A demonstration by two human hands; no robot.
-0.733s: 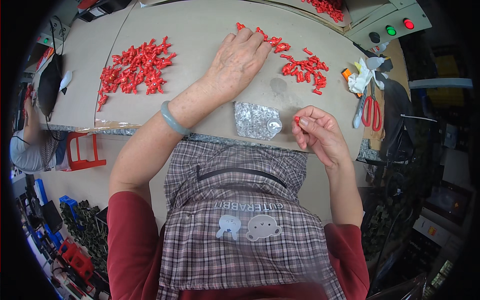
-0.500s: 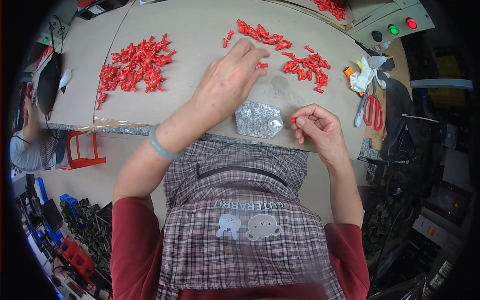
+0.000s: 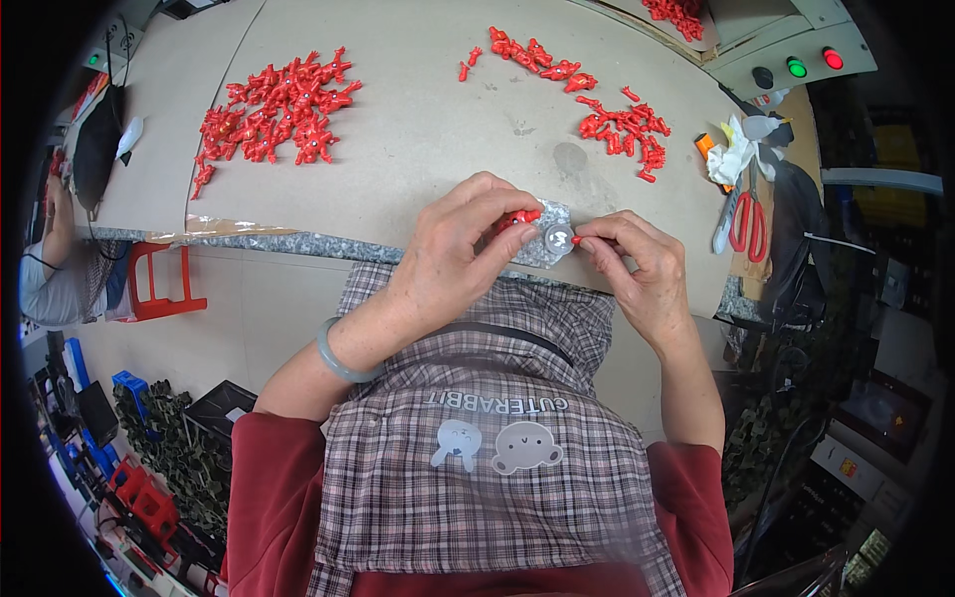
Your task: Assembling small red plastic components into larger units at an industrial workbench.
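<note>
My left hand [image 3: 463,244] pinches a small red plastic figure [image 3: 519,218] between thumb and fingers, just left of a clear round dish [image 3: 560,239]. The fingers cover part of the figure. On the dish's right side, my right hand [image 3: 642,264] is closed on a tiny red plastic piece [image 3: 576,240] at its fingertips. The dish rests on a speckled grey patch [image 3: 542,257] near the table's front edge. A row of red figures [image 3: 542,62] lies at the far middle, with a heap of smaller red parts [image 3: 627,129] to its right.
A large heap of red figures [image 3: 279,109] covers the table's left part. At the right lie red-handled scissors [image 3: 748,224], a crumpled white tissue [image 3: 731,159] and an orange object [image 3: 705,145]. A control box [image 3: 796,50] with lit buttons stands far right. Another person [image 3: 60,249] sits at far left.
My left hand has come back from the far middle of the table, bringing a red figure close to the dish. My right hand still holds its tiny piece beside the dish.
</note>
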